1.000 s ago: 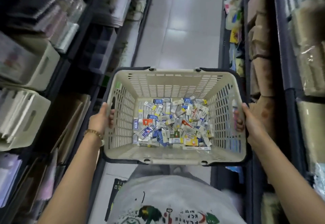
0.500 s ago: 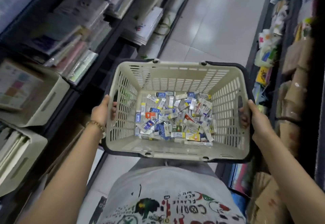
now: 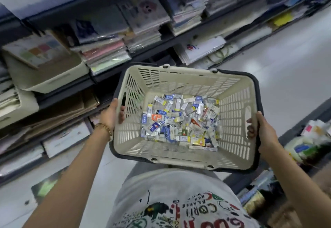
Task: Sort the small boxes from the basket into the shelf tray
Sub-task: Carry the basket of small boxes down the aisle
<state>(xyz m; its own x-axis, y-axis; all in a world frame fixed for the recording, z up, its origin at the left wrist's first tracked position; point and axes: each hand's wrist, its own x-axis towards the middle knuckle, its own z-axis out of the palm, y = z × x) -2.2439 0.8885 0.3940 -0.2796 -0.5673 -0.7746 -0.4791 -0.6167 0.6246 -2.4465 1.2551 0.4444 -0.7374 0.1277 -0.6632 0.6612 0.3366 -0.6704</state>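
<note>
I hold a beige slotted plastic basket (image 3: pixel 180 84) with a dark rim at waist height, in front of my body. Many small boxes (image 3: pixel 180 120) in white, blue, orange and yellow lie heaped on its bottom. My left hand (image 3: pixel 112 114) grips the basket's left side through its handle slot, a beaded bracelet on the wrist. At the right side, my right hand (image 3: pixel 263 131) grips the rim, fingers curled into that handle slot. A beige shelf tray (image 3: pixel 46 79) stands on the dark shelf to the left, with a coloured pad lying across its top.
Dark shelves (image 3: pixel 100 9) fill the left and top, stacked with wrapped notebooks (image 3: pixel 105 48) and paper goods. Flat brown card (image 3: pixel 59 109) lies on a lower shelf. A pale tiled aisle floor (image 3: pixel 290 63) runs at right. Packaged goods (image 3: pixel 309 143) crowd the shelf at far right.
My view has swung left, from down the aisle toward the left shelves. The basket stays in both hands, now tilted in the frame, with the boxes still inside.
</note>
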